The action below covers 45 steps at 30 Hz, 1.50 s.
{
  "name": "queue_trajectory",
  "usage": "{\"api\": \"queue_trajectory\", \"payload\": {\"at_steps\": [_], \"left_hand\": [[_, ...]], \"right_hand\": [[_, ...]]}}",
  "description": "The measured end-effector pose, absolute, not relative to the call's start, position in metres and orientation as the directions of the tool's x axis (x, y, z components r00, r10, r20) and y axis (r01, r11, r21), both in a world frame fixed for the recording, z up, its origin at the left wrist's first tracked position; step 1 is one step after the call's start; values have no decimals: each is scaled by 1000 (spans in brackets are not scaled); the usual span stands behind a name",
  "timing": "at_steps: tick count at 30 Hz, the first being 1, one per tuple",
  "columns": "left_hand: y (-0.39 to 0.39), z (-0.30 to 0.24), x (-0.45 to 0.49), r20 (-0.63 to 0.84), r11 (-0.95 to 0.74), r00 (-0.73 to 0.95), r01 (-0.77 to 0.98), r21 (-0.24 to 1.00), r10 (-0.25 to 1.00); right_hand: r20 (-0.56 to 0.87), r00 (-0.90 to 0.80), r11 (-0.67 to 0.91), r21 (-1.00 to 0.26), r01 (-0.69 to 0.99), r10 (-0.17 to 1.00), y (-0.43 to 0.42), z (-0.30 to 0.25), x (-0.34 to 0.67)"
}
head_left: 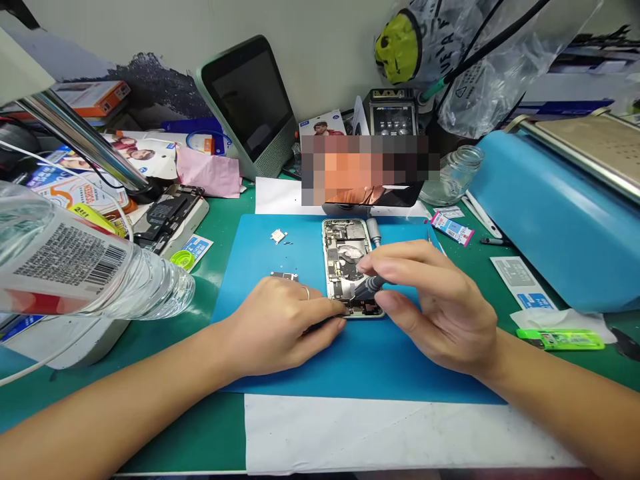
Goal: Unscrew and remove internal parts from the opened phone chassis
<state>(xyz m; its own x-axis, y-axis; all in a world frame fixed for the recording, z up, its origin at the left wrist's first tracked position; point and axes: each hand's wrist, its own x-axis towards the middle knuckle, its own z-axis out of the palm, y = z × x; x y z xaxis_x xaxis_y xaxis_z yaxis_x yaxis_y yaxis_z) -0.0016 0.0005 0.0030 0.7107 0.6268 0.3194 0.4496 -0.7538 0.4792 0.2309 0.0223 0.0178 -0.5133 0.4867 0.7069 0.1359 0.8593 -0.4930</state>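
Note:
An opened smartphone (345, 257) lies upright in my view on the blue mat (400, 360), its inner parts and a round coil area exposed. At its lower left edge, my left hand (285, 320) is closed, with index finger and thumb on the bottom corner. Over the phone's right side, my right hand (440, 307) has its fingers curled around a dark grey ribbed tool (369, 287), whose tip points at the phone's lower part. Beside my left hand lies a small dark metal part (284, 275), partly covered. Small silver pieces (279, 235) sit farther up the mat.
A water bottle (75, 260) juts in at the left, near another opened phone (170, 217). A screen device (250, 100) stands behind. At right are a glass jar (453, 175), a blue machine (545, 220) and a green blade case (560, 339). A grey cylinder (374, 231) touches the phone's top right.

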Motion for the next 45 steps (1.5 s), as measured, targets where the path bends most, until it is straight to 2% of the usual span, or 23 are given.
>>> {"api": "queue_trajectory", "payload": {"at_steps": [6,11,25,31,45], "left_hand": [[0,2,-1,309,-747,711,450,490,631],[-1,3,0,316,-753,709,459,472,630],[-1,4,1,335,-755,710,423,502,620],[0,3,1,348,-760,706,419,497,617],[0,3,0,327,-754,709,438,490,624]], "right_hand": [[690,-507,835,-536,122,517,21,11,233],[659,-444,780,-602,173,607,18,6,233],[703,-528,858,-503,103,476,21,18,231],[695,-527,864,-470,181,489,20,22,231],[700,-515,853,-504,136,496,20,22,232]]}}
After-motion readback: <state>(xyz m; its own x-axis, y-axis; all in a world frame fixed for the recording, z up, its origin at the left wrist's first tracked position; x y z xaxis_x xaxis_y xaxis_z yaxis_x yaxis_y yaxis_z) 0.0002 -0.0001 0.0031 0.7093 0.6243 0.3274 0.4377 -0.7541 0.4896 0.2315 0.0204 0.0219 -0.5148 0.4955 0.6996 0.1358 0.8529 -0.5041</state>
